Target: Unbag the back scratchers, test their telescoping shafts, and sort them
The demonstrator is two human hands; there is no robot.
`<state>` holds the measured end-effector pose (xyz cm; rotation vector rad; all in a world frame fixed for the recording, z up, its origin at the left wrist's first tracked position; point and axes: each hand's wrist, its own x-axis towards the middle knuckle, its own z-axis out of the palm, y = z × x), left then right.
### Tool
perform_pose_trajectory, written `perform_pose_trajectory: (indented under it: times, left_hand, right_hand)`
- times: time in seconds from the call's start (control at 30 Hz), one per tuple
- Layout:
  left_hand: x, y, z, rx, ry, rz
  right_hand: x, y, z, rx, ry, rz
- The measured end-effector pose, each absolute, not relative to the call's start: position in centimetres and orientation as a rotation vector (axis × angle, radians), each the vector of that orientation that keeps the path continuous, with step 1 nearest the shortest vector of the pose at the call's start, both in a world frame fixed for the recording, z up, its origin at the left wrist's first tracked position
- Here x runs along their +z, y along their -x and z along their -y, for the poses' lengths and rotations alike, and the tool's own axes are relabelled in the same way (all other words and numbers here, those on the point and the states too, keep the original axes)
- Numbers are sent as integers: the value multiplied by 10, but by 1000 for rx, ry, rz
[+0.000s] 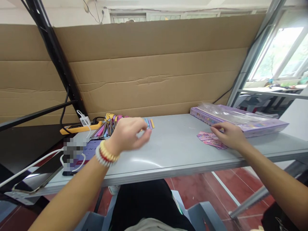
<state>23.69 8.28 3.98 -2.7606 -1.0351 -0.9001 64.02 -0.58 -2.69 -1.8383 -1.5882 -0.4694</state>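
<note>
My left hand (131, 133), blurred by motion, is raised over the left part of the grey table. Its fingers curl, the thumb stands apart from them, and I see nothing in the gap. Behind it lies a bundle of pens (106, 128) with yellow and pink comb-like tops, partly covered by the hand. Small coloured sticks (150, 123) show just beyond its fingertips. On the right, my right hand (227, 134) is above a spread of pink printed cards (209, 140), thumb and forefinger pinched together. Whatever is between them is too small to make out.
A purple box (262, 126) with clear plastic bags (231, 114) on top sits at the right. Phones (39, 173), a white cable and a yellow-orange power strip (79, 128) occupy the left. Cardboard (156, 70) walls off the back, between metal posts.
</note>
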Motion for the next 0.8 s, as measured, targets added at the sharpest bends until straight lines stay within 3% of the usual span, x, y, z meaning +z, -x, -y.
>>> perform_pose_trajectory:
  times: [0.17, 0.33, 0.53, 0.8]
  left_hand:
    - [26, -258, -148, -752, 2823, 1019]
    - [-1, -247, -174, -719, 2887, 1137]
    - [-5, -245, -163, -709, 2851, 1161]
    - [-5, -259, -148, -652, 2918, 1074]
  right_hand:
    - [12, -625, -54, -199, 2222, 2063]
    - [11, -619, -104, 3, 2550, 2257]
    - [3, -626, -140, -53, 2520, 2353]
    - [12, -584, -223, -420, 2278, 2188]
